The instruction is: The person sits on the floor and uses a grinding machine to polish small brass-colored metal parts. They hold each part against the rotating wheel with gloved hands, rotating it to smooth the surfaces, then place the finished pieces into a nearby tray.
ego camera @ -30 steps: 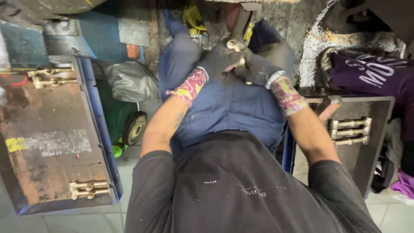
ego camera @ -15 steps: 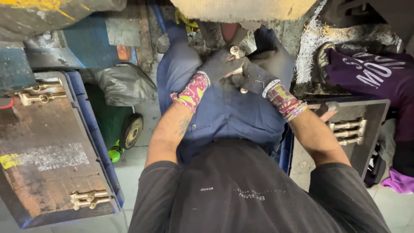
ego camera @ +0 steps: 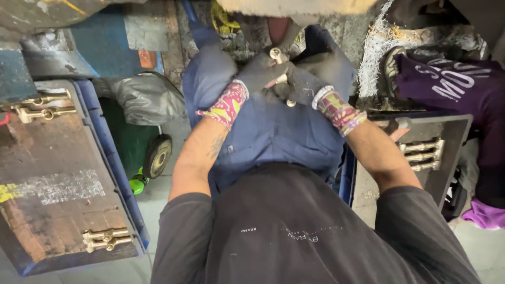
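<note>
Left hand (ego camera: 258,73): gloved, fingers clenched round the metal fitting (ego camera: 279,66).
Right hand (ego camera: 300,87): gloved, clamped on the same fitting from the other side.
Fitting: pinched between both hands, above the blue lap.
Trays: 2, left tray (ego camera: 113,158), right tray (ego camera: 452,158).

Setting: metalworking workshop | evidence: worn blue crate (ego camera: 113,158) holding brass fittings (ego camera: 105,239) | left of crate: grimy blue machine body (ego camera: 100,39) | right of crate: dark tray (ego camera: 452,152) of brass fittings | rags, stained concrete floor (ego camera: 158,194).
</note>
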